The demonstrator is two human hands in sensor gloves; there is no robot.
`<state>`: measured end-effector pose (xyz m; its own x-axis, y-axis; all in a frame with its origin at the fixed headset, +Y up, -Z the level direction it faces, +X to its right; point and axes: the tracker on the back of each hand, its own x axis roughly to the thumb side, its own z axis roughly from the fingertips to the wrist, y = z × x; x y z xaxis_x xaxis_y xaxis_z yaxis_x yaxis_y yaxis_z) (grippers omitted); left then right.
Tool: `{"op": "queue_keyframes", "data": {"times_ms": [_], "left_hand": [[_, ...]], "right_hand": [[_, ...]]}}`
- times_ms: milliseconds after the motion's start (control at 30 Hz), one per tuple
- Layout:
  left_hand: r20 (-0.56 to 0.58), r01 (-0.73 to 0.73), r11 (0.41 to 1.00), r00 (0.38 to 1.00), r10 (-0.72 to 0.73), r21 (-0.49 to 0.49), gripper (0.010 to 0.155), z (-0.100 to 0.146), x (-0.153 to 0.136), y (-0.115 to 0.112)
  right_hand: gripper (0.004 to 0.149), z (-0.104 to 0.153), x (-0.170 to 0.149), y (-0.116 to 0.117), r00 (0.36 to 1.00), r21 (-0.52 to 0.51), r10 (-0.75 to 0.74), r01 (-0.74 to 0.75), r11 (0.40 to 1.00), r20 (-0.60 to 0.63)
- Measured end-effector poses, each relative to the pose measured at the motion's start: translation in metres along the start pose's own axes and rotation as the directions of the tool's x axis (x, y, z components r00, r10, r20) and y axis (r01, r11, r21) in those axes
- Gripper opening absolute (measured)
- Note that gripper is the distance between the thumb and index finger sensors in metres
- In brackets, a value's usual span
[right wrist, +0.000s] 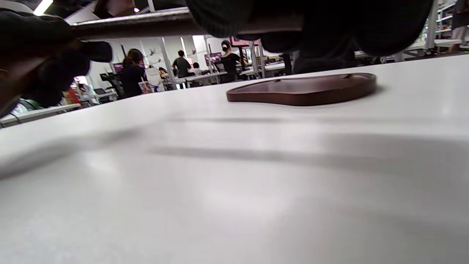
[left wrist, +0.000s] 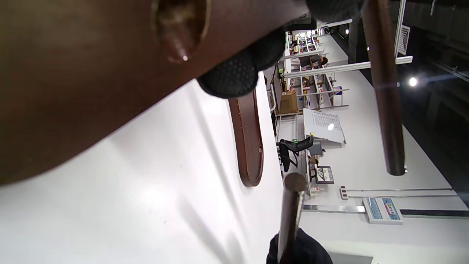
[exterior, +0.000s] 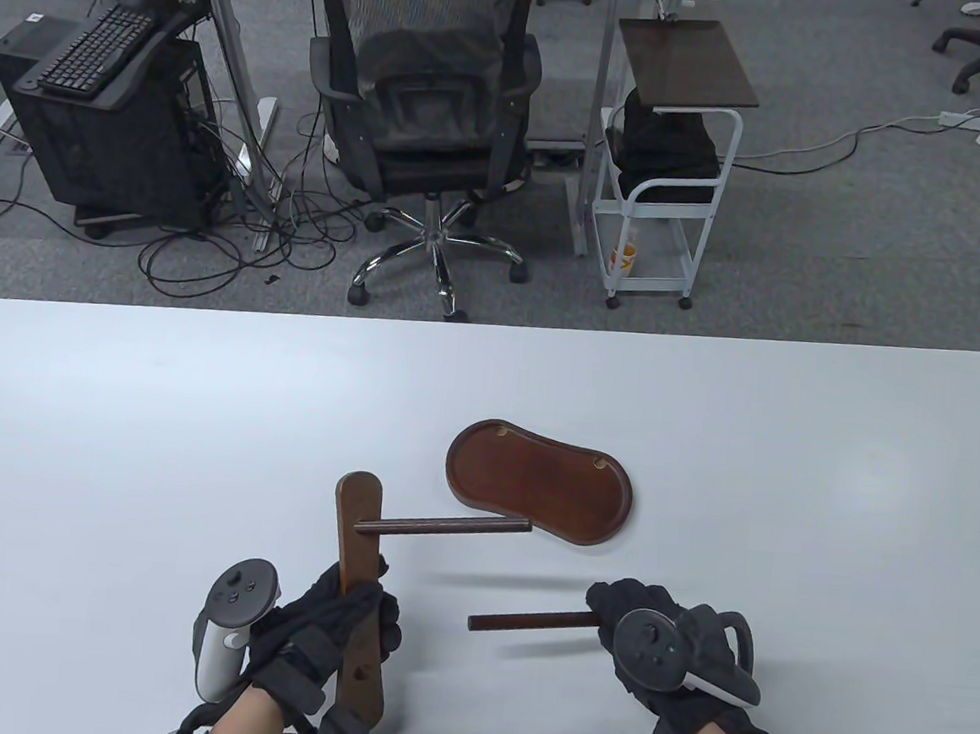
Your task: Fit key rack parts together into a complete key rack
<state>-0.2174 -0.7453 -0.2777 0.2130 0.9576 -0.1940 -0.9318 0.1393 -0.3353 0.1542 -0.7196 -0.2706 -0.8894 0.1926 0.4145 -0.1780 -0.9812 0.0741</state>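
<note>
My left hand [exterior: 333,634] grips a flat brown wooden upright [exterior: 356,534] and holds it above the table. A dark rod [exterior: 443,526] is fitted in its upper hole and sticks out to the right. An empty hole [left wrist: 179,25] shows low on the upright in the left wrist view. My right hand [exterior: 655,643] grips a second dark rod [exterior: 534,620] by its right end; the rod points left toward the upright, in the air. The peanut-shaped brown base tray [exterior: 540,481] lies flat on the table beyond both hands, also visible in the right wrist view [right wrist: 304,90].
The white table [exterior: 111,439] extends well to the left, right and far side of the parts. Past its far edge stand an office chair [exterior: 425,116] and a small white trolley [exterior: 665,186] on the floor.
</note>
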Motion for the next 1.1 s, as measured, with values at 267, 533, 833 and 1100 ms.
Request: {"op": "queue_keyframes", "data": {"times_ms": [267, 533, 833, 1100], "left_hand": [[-0.02, -0.061, 0.998, 0.998, 0.062, 0.023, 0.059, 0.0, -0.003, 0.002], [-0.007, -0.096, 0.995, 0.995, 0.096, 0.035, 0.059, 0.001, -0.003, 0.0], [0.019, -0.11, 0.993, 0.994, 0.109, 0.046, 0.059, 0.002, -0.001, -0.002], [0.013, -0.101, 0.995, 0.995, 0.101, 0.021, 0.059, 0.001, 0.0, -0.009]], "right_hand": [[0.049, 0.003, 0.025, -0.001, 0.984, -0.042, -0.131, 0.137, 0.99, 0.119], [0.049, 0.007, 0.048, 0.001, 0.949, -0.093, -0.175, 0.206, 0.974, 0.262], [0.048, 0.01, 0.06, 0.0, 0.925, -0.122, -0.199, 0.25, 0.96, 0.325], [0.047, 0.01, 0.064, 0.001, 0.922, -0.126, -0.212, 0.264, 0.956, 0.324]]}}
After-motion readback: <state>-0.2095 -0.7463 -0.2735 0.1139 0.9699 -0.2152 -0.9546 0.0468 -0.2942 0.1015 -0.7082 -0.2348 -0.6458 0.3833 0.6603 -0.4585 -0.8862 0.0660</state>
